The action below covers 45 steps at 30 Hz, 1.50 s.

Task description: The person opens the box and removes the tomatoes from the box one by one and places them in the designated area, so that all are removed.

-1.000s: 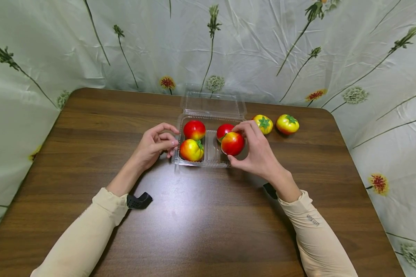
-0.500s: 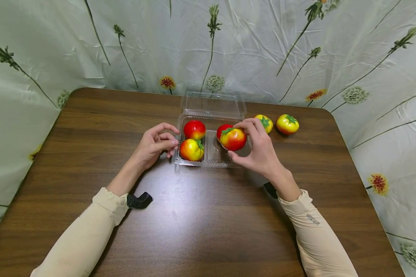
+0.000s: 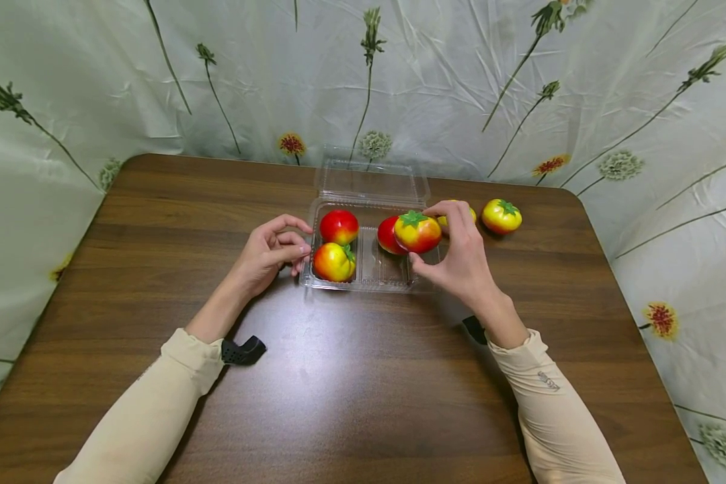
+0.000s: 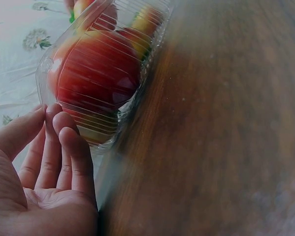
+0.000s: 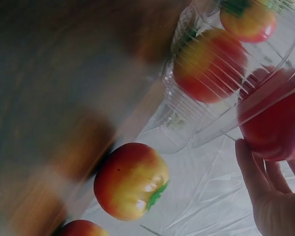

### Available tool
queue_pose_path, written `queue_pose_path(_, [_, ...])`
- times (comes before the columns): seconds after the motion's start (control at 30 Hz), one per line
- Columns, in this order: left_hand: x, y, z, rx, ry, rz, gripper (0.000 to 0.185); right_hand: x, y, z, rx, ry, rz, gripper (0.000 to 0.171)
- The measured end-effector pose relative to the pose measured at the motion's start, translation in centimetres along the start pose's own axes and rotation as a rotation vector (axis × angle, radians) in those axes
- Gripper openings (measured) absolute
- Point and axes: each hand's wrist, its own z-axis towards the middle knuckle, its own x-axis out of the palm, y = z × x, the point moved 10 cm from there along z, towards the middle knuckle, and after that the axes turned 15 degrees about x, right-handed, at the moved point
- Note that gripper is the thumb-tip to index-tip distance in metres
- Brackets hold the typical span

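Observation:
In the head view a clear plastic clamshell container (image 3: 352,288) lies on the table with its lid (image 3: 372,180) tipped back. My left hand (image 3: 266,252) pinches its left rim between thumb and fingertips, as the left wrist view shows up close. Two red-and-yellow tomatoes (image 3: 335,262) sit in its left compartment. A redder tomato (image 3: 388,235) lies at the back of the right compartment. Over that side my right hand (image 3: 462,259) grips another tomato (image 3: 420,236) between thumb and fingers, its green leafy top facing up, overlapping the redder one.
Right of the container stand two more tomatoes: one (image 3: 501,216) in full sight, the other (image 3: 472,214) mostly behind the right hand. The wooden table (image 3: 314,403) meets a floral curtain (image 3: 248,81) at the back. Each wrist wears a black camera mount (image 3: 244,351).
The held tomato has turned so its leaves now point up, and my right hand has shifted slightly right and back with it. My left hand stays on the rim.

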Motion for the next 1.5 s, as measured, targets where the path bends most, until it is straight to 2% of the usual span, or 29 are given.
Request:
queue_pose_path(0.3, [0.0, 0.0, 0.0, 0.004, 0.002, 0.003, 0.026, -1.1, -1.3, 0.3, 0.06, -0.078, -0.005, 0.061])
queue_pose_path(0.53, [0.1, -0.2, 0.0, 0.007, 0.006, 0.001, 0.026, -1.7, -2.1, 0.6, 0.078, -0.112, 0.02, 0.062])
queue_pose_path(0.77, [0.1, -0.1, 0.0, 0.008, 0.008, 0.001, 0.026, -2.4, -3.4, 0.9, 0.146, -0.126, 0.051, 0.064])
queue_pose_path(1.13, [0.1, 0.0, -0.1, 0.004, 0.009, 0.001, 0.027, -4.7, -6.0, 1.5, 0.213, -0.194, 0.014, 0.059])
queue_pose_path(1.5, [0.0, 0.0, 0.0, 0.005, 0.008, 0.007, 0.026, -7.1, -8.8, 1.7, 0.322, -0.257, -0.012, 0.06])
